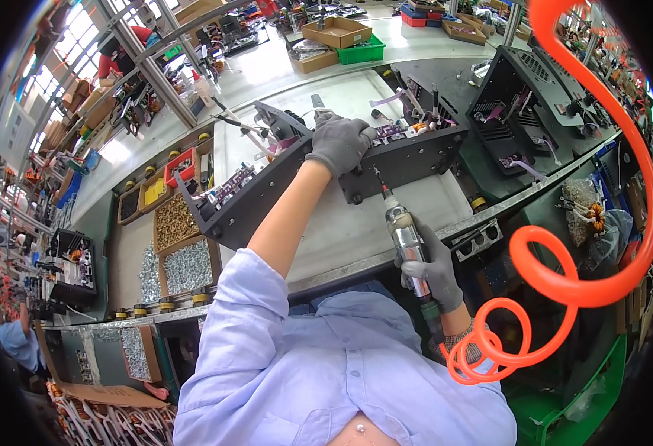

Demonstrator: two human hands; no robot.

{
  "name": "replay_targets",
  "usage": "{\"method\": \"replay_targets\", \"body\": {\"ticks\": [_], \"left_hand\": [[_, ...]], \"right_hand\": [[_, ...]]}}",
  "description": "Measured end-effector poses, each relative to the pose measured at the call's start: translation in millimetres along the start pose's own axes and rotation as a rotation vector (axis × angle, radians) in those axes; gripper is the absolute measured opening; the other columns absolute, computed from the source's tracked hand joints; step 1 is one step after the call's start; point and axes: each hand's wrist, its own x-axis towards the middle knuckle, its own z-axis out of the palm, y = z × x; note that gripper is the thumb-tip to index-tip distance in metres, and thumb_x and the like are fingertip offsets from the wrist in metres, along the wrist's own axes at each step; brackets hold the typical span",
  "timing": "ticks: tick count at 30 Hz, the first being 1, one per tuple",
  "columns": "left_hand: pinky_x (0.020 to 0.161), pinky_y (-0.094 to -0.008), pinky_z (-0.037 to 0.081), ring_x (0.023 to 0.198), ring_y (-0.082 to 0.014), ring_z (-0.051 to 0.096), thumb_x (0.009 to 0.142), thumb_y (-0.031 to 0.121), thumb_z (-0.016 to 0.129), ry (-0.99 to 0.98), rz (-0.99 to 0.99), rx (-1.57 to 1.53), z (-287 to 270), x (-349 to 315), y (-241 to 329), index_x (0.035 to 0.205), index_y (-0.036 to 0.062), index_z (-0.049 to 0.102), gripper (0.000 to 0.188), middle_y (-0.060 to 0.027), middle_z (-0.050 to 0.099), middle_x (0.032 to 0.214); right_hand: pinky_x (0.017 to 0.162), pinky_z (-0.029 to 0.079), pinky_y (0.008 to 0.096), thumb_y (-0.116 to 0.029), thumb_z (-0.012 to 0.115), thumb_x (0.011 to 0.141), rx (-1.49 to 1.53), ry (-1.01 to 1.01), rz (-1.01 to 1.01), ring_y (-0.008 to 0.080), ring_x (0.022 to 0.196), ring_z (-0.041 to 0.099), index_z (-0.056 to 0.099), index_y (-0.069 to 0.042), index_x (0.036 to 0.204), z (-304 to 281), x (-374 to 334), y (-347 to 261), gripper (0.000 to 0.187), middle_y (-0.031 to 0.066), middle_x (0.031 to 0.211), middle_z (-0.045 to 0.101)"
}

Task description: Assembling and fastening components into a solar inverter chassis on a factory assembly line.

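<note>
My left hand [339,141], in a grey glove, grips the upper edge of a black metal housing [416,157] fitted with circuit boards and wires. Another black housing [256,195] stands at an angle to its left, beneath my left forearm. My right hand [442,273], also gloved, is wrapped around a silver air screwdriver [402,229]. The tool's bit points up toward the near face of the right housing, close to its lower edge; I cannot tell whether it touches. A coiled orange air hose [523,349] runs from the screwdriver's rear end.
Cardboard trays of silver screws [187,267] and brass-coloured standoffs [176,223] lie left, near a small red bin [181,167]. More black housings [509,111] stand at the right. The hose loops across my right side. A green crate [361,50] sits on the far bench.
</note>
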Motion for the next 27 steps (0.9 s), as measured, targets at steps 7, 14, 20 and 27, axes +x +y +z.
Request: {"method": "replay_targets", "body": {"ticks": [7,14,20,27], "left_hand": [[0.095,-0.0388,0.037,0.097,-0.0309,0.062,0.092,0.043,0.047,0.042,-0.025,-0.020,4.0,0.9,0.4,0.100,0.0132,0.072,0.039,-0.0153,0.070,0.091],[0.092,-0.0409,0.040,0.099,-0.0321,0.060,0.092,0.040,0.046,-0.012,-0.032,0.026,-2.3,-0.5,2.6,0.103,0.0133,0.070,0.038,-0.0142,0.070,0.096],[0.093,-0.0403,0.039,0.096,-0.0318,0.060,0.092,0.038,0.046,0.013,-0.001,0.021,-1.2,-0.5,0.1,0.100,0.0126,0.071,0.037,-0.0139,0.070,0.093],[0.093,-0.0400,0.038,0.095,-0.0318,0.061,0.092,0.036,0.045,0.012,0.022,0.034,0.3,-0.4,-2.7,0.099,0.0131,0.071,0.035,-0.0138,0.070,0.092]], "right_hand": [[0.049,0.051,0.0260,-0.015,0.068,0.063,-0.015,0.023,-0.027,0.0161,0.053,0.059,0.032,-0.001,0.144,0.1,-0.8,0.0,0.090,0.0117,0.078,0.060],[0.046,0.050,0.0268,-0.015,0.067,0.062,-0.005,0.010,0.018,0.0177,0.051,0.060,0.034,-0.001,0.143,6.5,1.7,-2.1,0.089,0.0125,0.076,0.060],[0.045,0.051,0.0272,-0.016,0.067,0.062,-0.061,0.040,-0.019,0.0180,0.051,0.060,0.034,-0.001,0.143,-6.9,5.4,16.0,0.089,0.0132,0.077,0.060],[0.045,0.050,0.0271,-0.016,0.067,0.062,0.038,-0.013,-0.018,0.0176,0.050,0.059,0.033,-0.001,0.143,-0.8,4.2,8.7,0.089,0.0133,0.077,0.060]]}}
